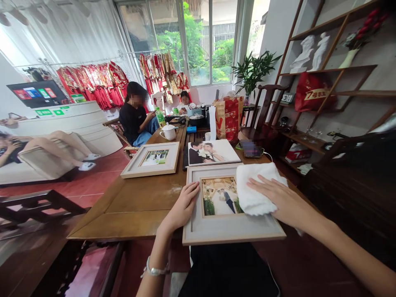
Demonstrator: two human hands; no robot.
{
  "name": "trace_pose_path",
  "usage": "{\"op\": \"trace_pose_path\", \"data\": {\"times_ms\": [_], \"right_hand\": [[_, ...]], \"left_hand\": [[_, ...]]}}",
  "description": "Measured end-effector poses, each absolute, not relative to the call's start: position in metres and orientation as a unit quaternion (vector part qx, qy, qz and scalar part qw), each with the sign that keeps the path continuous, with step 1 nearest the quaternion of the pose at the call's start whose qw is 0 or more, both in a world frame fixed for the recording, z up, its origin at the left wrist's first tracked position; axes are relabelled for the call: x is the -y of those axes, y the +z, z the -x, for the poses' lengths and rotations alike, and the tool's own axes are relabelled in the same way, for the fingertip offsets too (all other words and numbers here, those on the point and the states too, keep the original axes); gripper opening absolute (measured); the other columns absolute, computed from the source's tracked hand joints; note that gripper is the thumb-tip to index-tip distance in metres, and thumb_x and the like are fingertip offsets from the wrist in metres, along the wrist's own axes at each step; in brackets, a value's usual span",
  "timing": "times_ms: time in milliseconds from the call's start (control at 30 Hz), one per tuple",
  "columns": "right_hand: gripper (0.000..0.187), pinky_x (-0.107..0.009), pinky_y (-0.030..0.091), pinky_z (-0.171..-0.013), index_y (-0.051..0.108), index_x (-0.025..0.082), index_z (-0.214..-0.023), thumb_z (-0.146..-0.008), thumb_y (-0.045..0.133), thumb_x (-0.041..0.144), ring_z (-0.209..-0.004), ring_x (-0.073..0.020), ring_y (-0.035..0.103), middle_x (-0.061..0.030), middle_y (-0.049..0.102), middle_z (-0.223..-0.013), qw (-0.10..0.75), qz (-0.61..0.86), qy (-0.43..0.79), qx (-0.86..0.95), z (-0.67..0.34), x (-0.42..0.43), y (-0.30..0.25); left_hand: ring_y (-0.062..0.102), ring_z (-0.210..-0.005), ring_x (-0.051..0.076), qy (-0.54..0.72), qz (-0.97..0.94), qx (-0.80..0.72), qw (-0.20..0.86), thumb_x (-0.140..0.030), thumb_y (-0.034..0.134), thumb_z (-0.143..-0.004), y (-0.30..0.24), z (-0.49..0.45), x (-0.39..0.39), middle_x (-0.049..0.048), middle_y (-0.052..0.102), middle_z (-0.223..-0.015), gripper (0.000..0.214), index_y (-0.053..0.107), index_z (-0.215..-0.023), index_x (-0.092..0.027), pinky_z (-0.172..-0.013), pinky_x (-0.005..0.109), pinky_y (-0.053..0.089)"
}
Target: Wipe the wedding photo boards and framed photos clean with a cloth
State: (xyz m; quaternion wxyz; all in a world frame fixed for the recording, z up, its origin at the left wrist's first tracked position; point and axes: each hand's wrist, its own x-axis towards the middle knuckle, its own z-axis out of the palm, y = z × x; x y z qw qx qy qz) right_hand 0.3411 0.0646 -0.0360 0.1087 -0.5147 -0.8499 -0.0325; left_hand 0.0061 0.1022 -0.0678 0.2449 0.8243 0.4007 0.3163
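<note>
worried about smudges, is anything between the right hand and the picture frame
The white cloth lies between the right hand and the frame, at the frame's upper right. Nothing visible separates the left hand from it.

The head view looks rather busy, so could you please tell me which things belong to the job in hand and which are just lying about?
Belonging to the job:
Front framed photo, under the left hand
White cloth, under the right hand
Second framed photo and frameless photo, perhaps; neither is touched

Just lying about, it seems:
Lidded white pot
Bottle
Red-and-tan bag
Phone
</note>
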Motion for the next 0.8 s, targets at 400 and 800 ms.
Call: {"op": "trace_pose_path", "data": {"times_ms": [400,800], "right_hand": [[0.080,-0.048,0.021,-0.109,0.046,0.017,-0.133,-0.054,0.044,0.003,-0.133,-0.0239,0.031,-0.0080,0.043,-0.140,0.074,0.397,0.114,0.908,-0.251,-0.049,-0.014],[0.060,-0.054,0.032,-0.102,0.053,0.022,-0.127,-0.069,0.045,0.011,-0.129,-0.0293,0.038,-0.0047,0.050,-0.135,0.059,0.498,0.005,0.865,-0.330,-0.085,-0.016]], "left_hand": [[0.029,-0.134,0.019,0.337,-0.807,-0.413,0.254,-0.017,0.033,-0.092,-0.069,-0.011,-0.097,0.0067,0.041,-0.142,0.041,0.047,-0.131,-0.023,-0.113,0.048,0.023],[0.029,-0.135,0.021,0.299,-0.821,-0.419,0.247,-0.017,0.037,-0.090,-0.061,-0.010,-0.098,0.0079,0.040,-0.143,0.043,0.045,-0.132,-0.020,-0.113,0.047,0.024]]}}
